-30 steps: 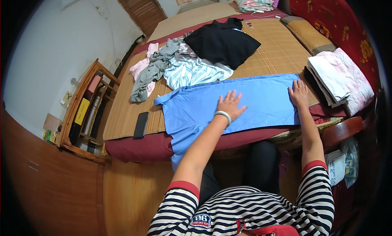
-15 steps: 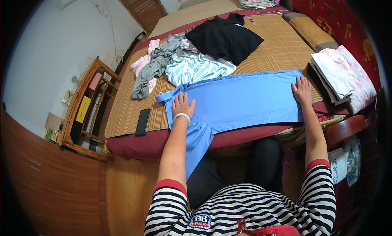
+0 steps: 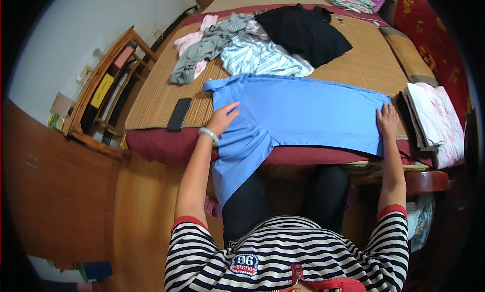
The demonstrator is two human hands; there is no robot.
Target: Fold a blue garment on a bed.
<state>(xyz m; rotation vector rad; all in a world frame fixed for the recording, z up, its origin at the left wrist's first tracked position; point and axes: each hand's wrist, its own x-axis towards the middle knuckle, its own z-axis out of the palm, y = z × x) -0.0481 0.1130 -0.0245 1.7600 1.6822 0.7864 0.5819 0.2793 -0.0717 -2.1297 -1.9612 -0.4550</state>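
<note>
A light blue garment (image 3: 323,112), which looks like a shirt folded lengthwise, lies spread along the near side of the bed. A narrow band sticks out at its left end, and a creased part hangs over the edge towards my lap. My left hand (image 3: 222,119), a pale bangle on its wrist, rests on the left part of the cloth with fingers apart and pointing right. At the far right end, my right hand (image 3: 388,121) lies flat over the hem, its fingers stretched out. Neither hand grips the cloth.
Past the garment are a black garment (image 3: 303,34), a blue-and-white striped cloth (image 3: 262,57), and grey (image 3: 202,52) and pink clothes. A phone (image 3: 179,114) lies left on the mat. Folded clothes (image 3: 424,115) are stacked right. A wooden rack (image 3: 103,85) stands beyond the bed's left side.
My left hand has moved down and slightly left across the blue cloth, its fingers turning from pointing away to pointing right. My right hand stays at the hem. The view has shifted.
</note>
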